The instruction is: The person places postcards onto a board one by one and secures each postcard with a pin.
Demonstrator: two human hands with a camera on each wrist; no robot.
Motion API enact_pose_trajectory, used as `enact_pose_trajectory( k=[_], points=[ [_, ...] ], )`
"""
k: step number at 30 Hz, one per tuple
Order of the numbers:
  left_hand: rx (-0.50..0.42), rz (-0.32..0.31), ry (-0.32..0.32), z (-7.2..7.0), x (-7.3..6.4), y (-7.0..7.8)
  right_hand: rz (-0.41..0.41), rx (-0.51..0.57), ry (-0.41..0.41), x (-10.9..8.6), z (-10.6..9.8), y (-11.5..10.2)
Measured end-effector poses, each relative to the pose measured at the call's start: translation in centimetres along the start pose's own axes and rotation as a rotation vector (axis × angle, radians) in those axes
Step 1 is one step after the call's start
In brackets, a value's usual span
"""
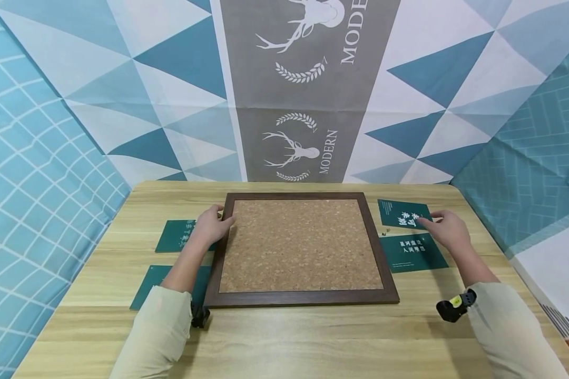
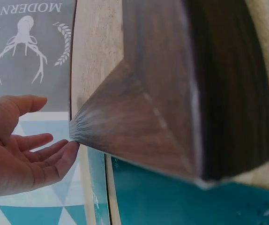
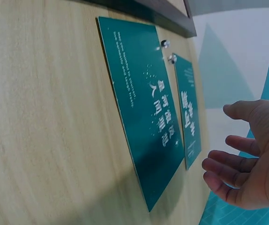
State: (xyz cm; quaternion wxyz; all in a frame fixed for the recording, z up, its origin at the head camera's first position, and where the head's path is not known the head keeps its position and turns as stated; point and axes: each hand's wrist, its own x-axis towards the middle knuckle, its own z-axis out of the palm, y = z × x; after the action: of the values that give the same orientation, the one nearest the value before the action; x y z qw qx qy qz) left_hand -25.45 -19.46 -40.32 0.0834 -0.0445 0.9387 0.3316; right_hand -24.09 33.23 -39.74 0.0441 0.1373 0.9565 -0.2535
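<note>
A cork board [image 1: 301, 245] in a dark brown wooden frame [image 1: 303, 298] lies flat on the table. My left hand [image 1: 211, 229] is at the frame's left edge, thumb and fingers spread. In the left wrist view, the fingertips [image 2: 73, 147] meet the edge of the wooden border, or nearly so; contact is hard to tell. To the right, my right hand [image 1: 448, 230] hovers by the upper green card [image 1: 393, 213], which has white writing. Its fingers are loosely bent and hold nothing in the right wrist view. The lower green card [image 1: 412, 258] lies just below.
Two more green cards, an upper one [image 1: 173, 235] and a lower one [image 1: 147, 284], lie left of the frame, partly under my left arm. Small shiny pins [image 3: 172, 59] sit between the right-hand cards and the frame. A patterned cloth [image 1: 185, 95] hangs behind the table.
</note>
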Motion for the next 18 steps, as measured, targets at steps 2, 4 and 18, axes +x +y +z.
enact_pose_trajectory(
  k=[2, 4, 18],
  points=[
    [0.002, 0.002, 0.002, 0.0, 0.0, -0.1, 0.02, 0.002, -0.01, 0.2, 0.1, 0.3],
    [0.002, 0.0, 0.005, 0.1, 0.1, -0.2, 0.04, 0.007, -0.021, 0.4, 0.2, 0.6],
    [0.07, -0.044, 0.008, 0.9, 0.5, -0.5, 0.184, 0.046, -0.069, 1.7, 1.2, 2.3]
  ],
)
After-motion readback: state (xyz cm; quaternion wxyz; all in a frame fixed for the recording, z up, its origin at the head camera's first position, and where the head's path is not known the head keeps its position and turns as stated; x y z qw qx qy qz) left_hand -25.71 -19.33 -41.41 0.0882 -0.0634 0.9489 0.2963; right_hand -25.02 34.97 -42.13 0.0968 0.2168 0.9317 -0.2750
